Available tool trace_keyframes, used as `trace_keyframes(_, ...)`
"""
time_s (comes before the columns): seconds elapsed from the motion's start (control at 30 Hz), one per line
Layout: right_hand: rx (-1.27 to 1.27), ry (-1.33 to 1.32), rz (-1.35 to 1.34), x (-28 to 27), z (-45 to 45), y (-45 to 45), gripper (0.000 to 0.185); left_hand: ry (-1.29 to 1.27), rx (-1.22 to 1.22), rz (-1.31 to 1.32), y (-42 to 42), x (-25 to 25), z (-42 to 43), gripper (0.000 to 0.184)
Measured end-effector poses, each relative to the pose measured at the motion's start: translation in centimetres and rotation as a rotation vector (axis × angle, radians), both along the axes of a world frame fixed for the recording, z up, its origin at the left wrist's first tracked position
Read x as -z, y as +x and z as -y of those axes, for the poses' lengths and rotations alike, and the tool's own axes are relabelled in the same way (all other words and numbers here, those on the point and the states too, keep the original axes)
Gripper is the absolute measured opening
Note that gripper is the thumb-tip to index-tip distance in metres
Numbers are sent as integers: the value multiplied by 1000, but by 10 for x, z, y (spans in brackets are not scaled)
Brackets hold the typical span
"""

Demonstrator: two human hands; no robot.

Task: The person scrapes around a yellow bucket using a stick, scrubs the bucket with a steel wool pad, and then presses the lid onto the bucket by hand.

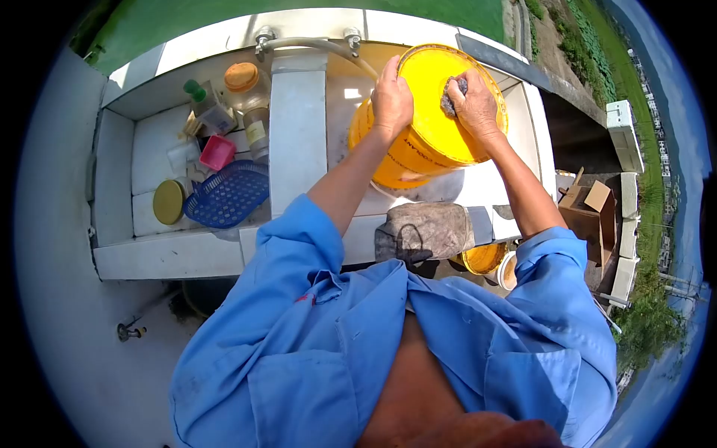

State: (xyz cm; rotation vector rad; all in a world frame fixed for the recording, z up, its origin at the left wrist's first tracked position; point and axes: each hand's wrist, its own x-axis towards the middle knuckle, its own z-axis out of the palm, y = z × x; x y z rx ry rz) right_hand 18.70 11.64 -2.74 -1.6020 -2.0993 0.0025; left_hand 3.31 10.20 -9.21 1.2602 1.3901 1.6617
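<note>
A large yellow bucket (pixel 422 112) with dark lettering that includes "COOLANT" sits tilted in the right basin of a tiled sink. Its flat round end faces up toward me. My left hand (pixel 391 101) grips the bucket at the left edge of that end, with the thumb side near the rim. In my right hand (pixel 476 104) is a dark grey scouring pad (pixel 452 97), closed in the fingers and pressed against the flat yellow surface. The underside of the pad and the bucket's far side are hidden.
A grey hose (pixel 317 45) runs from the tap into the basin. The left basin holds a blue basket (pixel 231 196), a pink container (pixel 217 152), and several bottles and jars. A stained cloth (pixel 422 230) hangs over the front ledge. To the right stands a cardboard box (pixel 586 213).
</note>
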Motion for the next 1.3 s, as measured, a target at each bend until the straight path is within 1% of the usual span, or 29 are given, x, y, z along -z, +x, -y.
trace_keyframes(0.03, -103, -11, -59, -2, -8, -26, 27, -28, 16, -19, -4, -5, 3, 42)
trace_keyframes(0.1, -245, 125, -5, 0, -44, -62, 24, -54, 32, -43, -8, -5, 4, 41)
trace_keyframes(0.17, -349, 142, 70, 1, -77, -69, 23, -66, 50, 53, -10, -3, 4, 41)
trace_keyframes(0.2, -350, 148, 84, -8, -70, -66, 22, -9, 5, -70, -11, -3, 5, 41)
trace_keyframes(0.23, -304, 102, 195, -4, -86, -48, 24, -20, 3, -66, -10, -4, 9, 41)
trace_keyframes(0.27, -69, 61, 213, -24, -69, -42, 25, -73, 31, -1, -8, -5, 10, 41)
trace_keyframes(0.3, 69, 88, 138, 3, -91, -9, 25, -116, 61, 56, -9, -8, 8, 40)
trace_keyframes(0.33, 100, -55, 193, -6, -91, 18, 29, -111, 56, 49, -8, -8, 7, 40)
trace_keyframes(0.37, 191, -171, 312, -15, -83, 29, 32, -91, 12, -16, -3, -5, 7, 40)
trace_keyframes(0.4, 237, -64, 307, -14, -66, 32, 33, -66, -34, -74, 0, -5, 5, 40)
trace_keyframes(0.43, 265, -157, 297, -18, -58, 33, 33, -57, -41, -67, 1, -4, 3, 40)
trace_keyframes(0.5, 205, -179, 122, -14, -36, 10, 29, -48, -47, -83, 1, -3, 3, 40)
trace_keyframes(0.57, -23, 16, 120, -10, -20, -33, 26, -38, -54, -92, 1, 0, 5, 39)
trace_keyframes(0.63, -234, 113, 90, -4, -29, -69, 20, -24, -65, -106, -3, 2, 0, 39)
trace_keyframes(0.67, -234, 113, 77, -1, -39, -75, 20, -16, -45, -66, -7, 5, -1, 38)
trace_keyframes(0.7, -316, 168, 74, 1, -52, -79, 20, -13, -23, -25, -10, 4, 1, 38)
trace_keyframes(0.77, -412, 261, 71, 2, -68, -70, 23, 5, 9, -58, -14, 6, 11, 38)
trace_keyframes(0.83, -181, 140, 203, -13, -83, -41, 22, -84, 38, 110, -12, -1, 9, 37)
trace_keyframes(0.9, 45, -30, -356, -6, -116, 12, 24, -133, 0, 72, -15, -15, 17, 38)
trace_keyframes(0.93, -95, 35, -524, -7, -122, 52, 24, -135, -13, 41, -14, -20, 20, 40)
trace_keyframes(0.97, -6, -53, -773, -2, -124, 85, 26, -140, -25, 11, -13, -23, 21, 41)
trace_keyframes(1.0, 26, -30, -892, 8, -119, 117, 25, -148, -45, -4, -12, -22, 20, 41)
trace_keyframes(1.03, 62, 164, -856, 49, -129, 155, 25, -139, -8, 57, -11, -21, 19, 42)
trace_keyframes(1.07, 297, -159, -969, 51, -93, 167, 26, -128, 30, 116, -10, -20, 17, 43)
trace_keyframes(1.1, 353, -169, -952, 104, -90, 196, 27, -136, 8, 95, -8, -20, 17, 43)
trace_keyframes(1.17, 598, -441, -747, 173, -54, 226, 31, -185, 2, -25, -8, -18, 17, 44)
trace_keyframes(1.2, 625, -464, -278, 228, -49, 257, 36, -168, -3, -60, -12, -6, 12, 45)
trace_keyframes(1.23, 738, -696, -229, 238, -29, 258, 42, -205, -19, -69, -10, -15, 16, 46)
trace_keyframes(1.3, 981, -747, -197, 228, -2, 221, 47, -230, -15, -72, -11, -17, 19, 47)
